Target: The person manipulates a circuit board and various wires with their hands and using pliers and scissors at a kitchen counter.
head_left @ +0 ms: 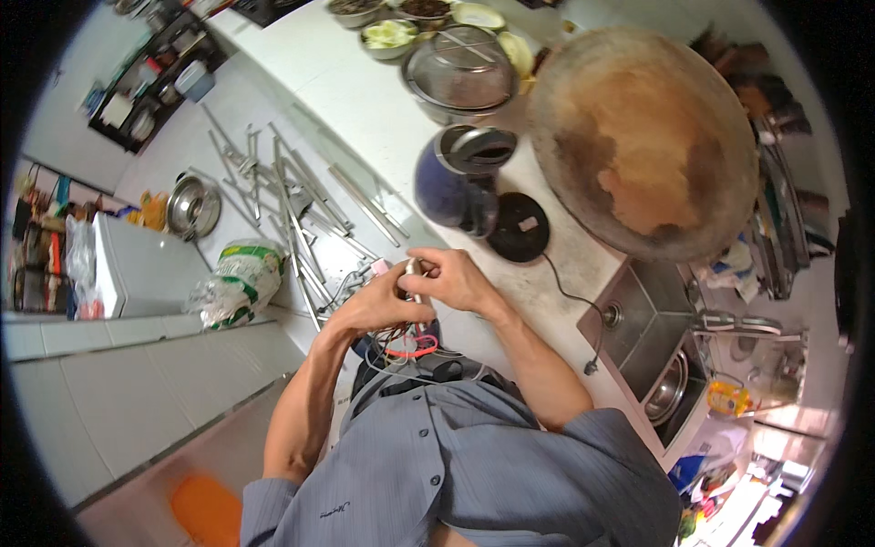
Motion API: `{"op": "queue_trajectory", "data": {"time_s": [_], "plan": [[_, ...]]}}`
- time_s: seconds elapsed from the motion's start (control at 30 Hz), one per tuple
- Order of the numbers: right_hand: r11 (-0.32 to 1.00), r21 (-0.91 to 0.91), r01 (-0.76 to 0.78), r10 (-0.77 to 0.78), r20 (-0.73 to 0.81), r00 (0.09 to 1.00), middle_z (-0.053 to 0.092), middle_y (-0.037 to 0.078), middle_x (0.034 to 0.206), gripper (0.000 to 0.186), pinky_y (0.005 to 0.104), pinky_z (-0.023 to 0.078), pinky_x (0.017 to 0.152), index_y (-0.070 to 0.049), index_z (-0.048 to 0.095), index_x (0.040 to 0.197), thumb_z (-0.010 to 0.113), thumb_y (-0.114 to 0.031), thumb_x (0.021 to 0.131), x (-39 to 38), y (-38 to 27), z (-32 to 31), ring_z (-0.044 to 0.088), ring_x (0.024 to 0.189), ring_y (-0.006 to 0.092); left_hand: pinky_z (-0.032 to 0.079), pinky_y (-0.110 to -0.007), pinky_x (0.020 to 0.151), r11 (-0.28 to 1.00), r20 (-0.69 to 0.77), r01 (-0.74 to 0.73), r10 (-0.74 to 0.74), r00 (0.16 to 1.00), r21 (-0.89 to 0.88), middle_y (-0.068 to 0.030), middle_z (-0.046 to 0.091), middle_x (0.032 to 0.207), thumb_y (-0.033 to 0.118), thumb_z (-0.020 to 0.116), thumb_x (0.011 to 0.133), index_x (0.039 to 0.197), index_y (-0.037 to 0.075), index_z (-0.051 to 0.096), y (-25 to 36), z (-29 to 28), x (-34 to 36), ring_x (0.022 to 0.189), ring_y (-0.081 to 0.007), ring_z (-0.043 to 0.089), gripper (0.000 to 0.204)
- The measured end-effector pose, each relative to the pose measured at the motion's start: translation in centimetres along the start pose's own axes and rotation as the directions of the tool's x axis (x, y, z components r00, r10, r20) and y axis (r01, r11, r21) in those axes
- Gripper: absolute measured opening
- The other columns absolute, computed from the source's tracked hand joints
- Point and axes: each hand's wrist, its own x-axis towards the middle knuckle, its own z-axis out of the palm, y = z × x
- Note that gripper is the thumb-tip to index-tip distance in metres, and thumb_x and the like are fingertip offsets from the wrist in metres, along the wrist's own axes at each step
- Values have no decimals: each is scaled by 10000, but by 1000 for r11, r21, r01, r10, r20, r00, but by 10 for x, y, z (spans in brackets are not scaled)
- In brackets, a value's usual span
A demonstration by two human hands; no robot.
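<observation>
Silvery metal, one small rod-like piece (415, 272): held before my waist at the clock's centre, partly covered by my grip. Left hand (374, 301): fingers curled and narrow, closed about the piece from nine o'clock. Right hand (456, 281): fingers pinched on it from three o'clock, thumb and forefinger close together. Progress, as I judge it: handling of this one piece is under way; any fastening is hidden by my knuckles, so I cannot tell whether it is done. Outstanding, apparently: metal bars (364, 205), straight, slender, hard-edged, lying loose and crossed on the pale smooth floor at ten to eleven o'clock, with no finished frame that I can make out among them. Below my hands, at six: thin wires and a red loop (415, 347), tangled and pliant. At nine: a bag (241, 281), crinkled clear plastic printed green and white. Toward ten: a round steel pot (192, 208), glossy. At one, on the white bench (355, 91): a dark blue kettle (442, 187), rounded, beside its flat black disc base (518, 239). At two: a broad round pan (652, 137), brown-stained, matt. At three: a grey sink (629, 330), square-cornered.
</observation>
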Motion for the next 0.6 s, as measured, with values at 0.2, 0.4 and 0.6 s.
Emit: {"op": "queue_trajectory", "data": {"time_s": [0.2,0.4,0.6], "plan": [[990,-141,6,-23,-117,993,695,240,822,508,431,531,721,29,684,935,689,-449,761,-24,1,-18,694,766,364,480,-267,739,997,207,-29,42,978,-65,-14,612,905,154,775,743,1194,10,535,9,19,18,826,-103,569,530],[889,-367,-275,117,-398,910,689,267,855,509,461,525,778,32,678,976,658,-442,791,-53,6,-12,682,842,429,473,-245,653,994,327,10,28,945,-112,-7,649,913,122,765,776,1061,1,639,-2,45,46,779,-71,566,335],[898,-284,-337,167,-489,856,629,184,722,450,415,479,651,5,601,930,681,-416,793,-113,16,-19,604,656,328,492,-246,756,994,511,-21,71,857,-103,-50,639,959,69,796,712,1203,-10,550,7,83,53,880,-108,596,555]]}}
